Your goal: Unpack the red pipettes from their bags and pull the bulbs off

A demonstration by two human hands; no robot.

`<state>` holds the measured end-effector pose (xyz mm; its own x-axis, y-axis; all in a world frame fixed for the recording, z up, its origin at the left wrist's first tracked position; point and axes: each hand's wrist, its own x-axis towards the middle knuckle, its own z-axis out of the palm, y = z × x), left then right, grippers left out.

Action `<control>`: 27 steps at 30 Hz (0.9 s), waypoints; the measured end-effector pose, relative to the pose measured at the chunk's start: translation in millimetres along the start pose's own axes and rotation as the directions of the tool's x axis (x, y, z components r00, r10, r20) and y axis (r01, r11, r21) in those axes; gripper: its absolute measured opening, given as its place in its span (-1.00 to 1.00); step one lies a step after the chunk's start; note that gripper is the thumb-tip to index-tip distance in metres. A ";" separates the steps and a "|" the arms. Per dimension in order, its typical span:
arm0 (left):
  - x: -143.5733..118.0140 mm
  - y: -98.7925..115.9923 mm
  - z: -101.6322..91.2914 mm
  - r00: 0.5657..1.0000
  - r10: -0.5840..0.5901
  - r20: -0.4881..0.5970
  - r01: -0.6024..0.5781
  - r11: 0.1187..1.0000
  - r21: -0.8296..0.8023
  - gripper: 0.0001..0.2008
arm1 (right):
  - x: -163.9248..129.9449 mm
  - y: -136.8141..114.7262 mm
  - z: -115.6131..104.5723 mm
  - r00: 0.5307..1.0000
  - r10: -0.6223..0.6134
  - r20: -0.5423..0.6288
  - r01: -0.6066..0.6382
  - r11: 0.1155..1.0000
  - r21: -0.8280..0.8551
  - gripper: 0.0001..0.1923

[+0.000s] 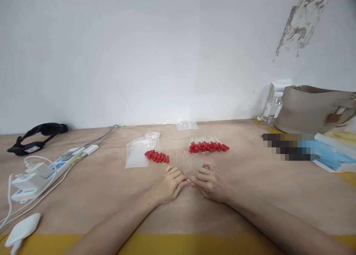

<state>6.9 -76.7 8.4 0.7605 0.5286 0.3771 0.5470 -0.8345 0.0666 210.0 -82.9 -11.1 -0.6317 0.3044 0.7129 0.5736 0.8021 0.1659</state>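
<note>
Worktop (250, 195): pale wood surface with a yellow front edge, set against a white wall.

Left hand (169, 184): resting on the worktop, fingers curled, fingertips pinched toward the middle on a small clear piece (188, 181); what that piece is, is too small to tell.

Right hand (208, 182): resting on the worktop, fingers curled, tips meeting those of the left hand at the same clear piece.

Clear glass tubes (194, 161): loose row lying flat on the worktop, just beyond both hands, touching or almost touching the right hand's fingers.

Red rubber bulbs, loose (157, 156): small heap on the worktop, beyond the left hand.

Tubes fitted with red bulbs (207, 145): a row lying side by side, beyond the bare tubes.

Clear plastic bags (137, 151): flat, just left of the loose bulbs; contents cannot be made out.

Small zip bag (187, 126): at the wall, red strip at its top; appears flat.

Power strip (59, 164): far left, with white plugs and cables.

Black strap device (36, 136): back left corner.

White object (22, 229): near left edge, on a cable.

Water bottle (272, 112): back right, upright, clear, contents not discernible.

Beige bag (311, 108): right of the bottle, upright, interior hidden.

Blue and white packet (330, 154): lying in front of the beige bag, beside a blurred patch.
</note>
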 end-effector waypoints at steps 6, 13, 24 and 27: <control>0.0 -1.4 -2.3 1.000 -0.004 0.001 0.004 1.000 0.010 -0.71 | -3.5 6.0 -6.6 0.993 -0.121 0.006 0.121 0.991 -0.057 -0.81; -8.6 -2.1 -0.8 0.999 -0.039 -0.014 0.039 0.999 0.013 -0.72 | -9.8 17.4 -25.2 0.992 -0.128 -0.005 0.128 0.991 -0.032 -0.74; 6.9 -148.6 -62.4 0.583 -0.811 -0.053 0.810 0.585 -0.036 -0.69 | -20.6 66.1 -39.9 0.506 0.844 0.176 -0.806 0.536 -0.252 -0.75; 13.0 -167.7 -56.2 0.558 -0.829 0.030 0.830 0.558 0.001 -0.71 | -23.5 68.2 -38.1 0.422 0.878 0.228 -0.829 0.475 -0.294 -0.74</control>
<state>-94.6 61.3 54.0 -0.0187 0.9917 0.1271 0.9368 -0.0271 0.3488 283.7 -54.9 9.4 0.1182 0.9494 0.2911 0.9498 -0.0226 -0.3121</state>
